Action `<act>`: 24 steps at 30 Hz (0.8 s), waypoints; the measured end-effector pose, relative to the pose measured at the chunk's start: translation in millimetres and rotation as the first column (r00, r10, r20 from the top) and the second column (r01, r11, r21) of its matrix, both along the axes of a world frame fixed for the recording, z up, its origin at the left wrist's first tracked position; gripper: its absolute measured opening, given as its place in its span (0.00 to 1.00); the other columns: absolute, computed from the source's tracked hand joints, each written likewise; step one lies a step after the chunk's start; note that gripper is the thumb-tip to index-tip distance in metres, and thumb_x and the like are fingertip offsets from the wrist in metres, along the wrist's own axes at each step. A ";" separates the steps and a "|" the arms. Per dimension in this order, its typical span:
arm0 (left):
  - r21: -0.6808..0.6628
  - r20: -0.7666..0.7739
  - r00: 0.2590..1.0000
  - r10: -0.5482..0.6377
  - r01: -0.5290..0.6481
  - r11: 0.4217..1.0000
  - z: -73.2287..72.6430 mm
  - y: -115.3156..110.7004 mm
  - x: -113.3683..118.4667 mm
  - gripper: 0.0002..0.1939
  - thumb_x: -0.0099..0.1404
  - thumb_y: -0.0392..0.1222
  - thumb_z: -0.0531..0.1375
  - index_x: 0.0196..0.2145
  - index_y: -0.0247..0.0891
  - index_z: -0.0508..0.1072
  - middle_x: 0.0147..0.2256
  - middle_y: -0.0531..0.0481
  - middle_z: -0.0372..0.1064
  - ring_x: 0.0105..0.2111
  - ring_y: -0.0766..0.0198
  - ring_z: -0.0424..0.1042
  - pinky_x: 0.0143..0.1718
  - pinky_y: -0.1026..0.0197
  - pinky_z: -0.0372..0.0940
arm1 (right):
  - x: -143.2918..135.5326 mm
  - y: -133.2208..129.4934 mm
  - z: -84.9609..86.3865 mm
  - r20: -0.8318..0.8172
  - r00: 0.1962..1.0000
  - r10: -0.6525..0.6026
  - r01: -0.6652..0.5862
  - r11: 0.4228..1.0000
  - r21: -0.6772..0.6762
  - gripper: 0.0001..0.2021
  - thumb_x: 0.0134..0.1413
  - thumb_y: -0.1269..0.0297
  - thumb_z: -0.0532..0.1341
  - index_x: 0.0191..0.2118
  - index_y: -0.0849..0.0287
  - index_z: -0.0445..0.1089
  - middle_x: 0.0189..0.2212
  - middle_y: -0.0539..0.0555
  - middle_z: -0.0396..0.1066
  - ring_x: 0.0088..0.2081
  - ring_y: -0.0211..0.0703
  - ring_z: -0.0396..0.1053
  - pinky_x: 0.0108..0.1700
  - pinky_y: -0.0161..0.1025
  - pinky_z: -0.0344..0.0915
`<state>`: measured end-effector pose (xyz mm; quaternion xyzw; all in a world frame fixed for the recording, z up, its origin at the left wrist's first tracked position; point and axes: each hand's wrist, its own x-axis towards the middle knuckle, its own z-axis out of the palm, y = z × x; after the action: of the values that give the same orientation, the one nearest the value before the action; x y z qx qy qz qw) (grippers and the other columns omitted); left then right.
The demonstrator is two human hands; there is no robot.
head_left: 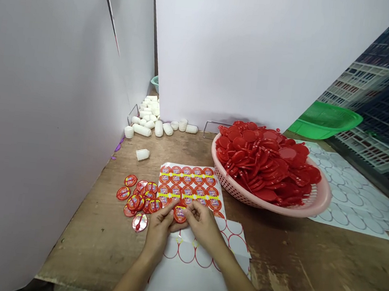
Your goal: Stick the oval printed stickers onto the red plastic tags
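Above a sheet of round stickers [190, 182], both my hands hold a red plastic disc [180, 214] with a printed round label on its face. A thin stem seems to point up from it. My left hand [160, 223] pinches its left side between thumb and fingers. At its right edge, my right hand [202, 221] has thumb and fingertips closed together. A partly peeled backing sheet [200, 256] with red circle outlines lies under my wrists. To the left rests a loose pile of labelled red discs [142, 198], some overlapping.
A pink basket [322, 200] heaped with plain red plastic discs [265, 162] stands at the right. White plastic cups [142, 130] lie along the back left, by white panels [232, 52]. Used backing sheets [353, 190], a green basin [325, 120] and crates [378, 77] are further right.
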<state>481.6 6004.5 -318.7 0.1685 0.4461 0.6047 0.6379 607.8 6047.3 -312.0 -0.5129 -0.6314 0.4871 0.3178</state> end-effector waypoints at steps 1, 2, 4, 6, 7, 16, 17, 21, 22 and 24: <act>0.000 0.012 1.000 -0.001 0.001 1.000 -0.7 0.0 0.0 0.24 0.49 0.46 0.71 0.44 0.35 0.79 0.15 0.59 0.62 0.19 0.66 0.72 0.39 0.53 0.74 | 0.1 0.2 -0.3 0.014 1.000 -0.002 0.002 1.000 0.003 0.10 0.52 0.59 0.55 0.24 0.56 0.59 0.21 0.48 0.61 0.25 0.39 0.59 0.29 0.36 0.55; -0.004 0.021 1.000 -0.002 0.002 1.000 -1.6 0.1 -0.1 0.24 0.49 0.45 0.71 0.44 0.35 0.79 0.14 0.59 0.62 0.21 0.65 0.74 0.40 0.52 0.74 | 0.1 0.2 -0.5 0.028 1.000 -0.005 0.005 1.000 0.006 0.10 0.52 0.60 0.55 0.24 0.56 0.59 0.21 0.47 0.61 0.25 0.39 0.59 0.28 0.36 0.55; -0.016 0.030 1.000 -0.004 0.004 1.000 -3.3 0.1 -0.4 0.23 0.49 0.43 0.70 0.44 0.35 0.79 0.16 0.57 0.65 0.24 0.61 0.76 0.42 0.50 0.73 | -0.1 0.2 -0.6 0.048 0.999 -0.016 0.015 1.000 0.013 0.09 0.52 0.60 0.55 0.24 0.56 0.59 0.21 0.47 0.61 0.24 0.39 0.59 0.28 0.36 0.55; -0.021 0.038 0.999 0.004 -0.004 1.000 -4.6 0.0 -0.6 0.23 0.48 0.42 0.70 0.43 0.34 0.79 0.19 0.53 0.70 0.26 0.59 0.76 0.42 0.49 0.73 | -0.4 0.0 -0.2 0.055 0.998 -0.026 0.025 0.999 0.020 0.09 0.51 0.60 0.55 0.24 0.56 0.59 0.20 0.47 0.61 0.24 0.38 0.59 0.27 0.36 0.54; -0.021 0.044 0.999 0.008 -0.007 1.000 -5.0 -0.1 -0.7 0.22 0.48 0.42 0.70 0.42 0.33 0.80 0.20 0.52 0.71 0.26 0.59 0.76 0.41 0.49 0.73 | -0.5 -0.2 0.0 0.056 0.998 -0.029 0.028 0.999 0.022 0.09 0.51 0.61 0.55 0.24 0.56 0.59 0.20 0.47 0.61 0.24 0.38 0.59 0.27 0.35 0.54; 0.000 0.022 0.999 0.031 -0.031 1.000 -1.8 0.3 0.7 0.21 0.48 0.43 0.71 0.40 0.31 0.80 0.19 0.55 0.68 0.23 0.65 0.73 0.37 0.52 0.75 | -1.8 -2.1 1.5 0.071 0.997 -0.036 0.036 0.999 0.002 0.09 0.51 0.61 0.54 0.23 0.56 0.59 0.19 0.47 0.61 0.23 0.38 0.60 0.27 0.35 0.55; -0.003 0.014 0.999 0.035 -0.034 0.999 -1.4 0.4 0.9 0.21 0.48 0.43 0.71 0.40 0.31 0.80 0.20 0.54 0.69 0.23 0.64 0.74 0.37 0.52 0.75 | -1.9 -2.2 1.5 0.072 0.997 -0.037 0.037 0.999 0.001 0.09 0.51 0.61 0.54 0.23 0.56 0.59 0.20 0.47 0.61 0.23 0.38 0.60 0.27 0.35 0.55; -0.017 -0.041 0.999 0.035 -0.036 0.999 -0.8 0.5 2.1 0.22 0.47 0.44 0.72 0.40 0.31 0.80 0.26 0.49 0.75 0.25 0.62 0.76 0.37 0.53 0.75 | -2.5 -2.6 2.3 0.084 0.996 -0.042 0.043 0.999 -0.007 0.09 0.51 0.61 0.54 0.23 0.56 0.59 0.19 0.47 0.61 0.23 0.38 0.60 0.27 0.35 0.55; -0.018 -0.059 0.998 0.033 -0.034 0.999 -0.8 0.5 2.4 0.23 0.47 0.44 0.72 0.40 0.31 0.79 0.28 0.47 0.77 0.26 0.61 0.77 0.37 0.52 0.75 | -2.8 -2.8 2.6 0.088 0.995 -0.043 0.044 0.999 -0.007 0.09 0.51 0.61 0.54 0.23 0.56 0.59 0.19 0.47 0.61 0.23 0.38 0.60 0.27 0.35 0.55; -0.020 -0.092 0.995 0.030 -0.032 0.999 -1.0 0.8 3.1 0.24 0.46 0.45 0.72 0.41 0.31 0.79 0.32 0.44 0.78 0.29 0.57 0.78 0.37 0.52 0.76 | -4.0 -3.8 3.1 0.104 0.993 -0.049 0.049 0.999 0.000 0.09 0.52 0.62 0.54 0.23 0.56 0.58 0.19 0.46 0.61 0.23 0.38 0.60 0.27 0.35 0.55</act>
<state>484.7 6005.3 -319.7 0.1821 0.4842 0.6014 0.6089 603.8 6043.5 -308.9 -0.5532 -0.6337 0.4527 0.2957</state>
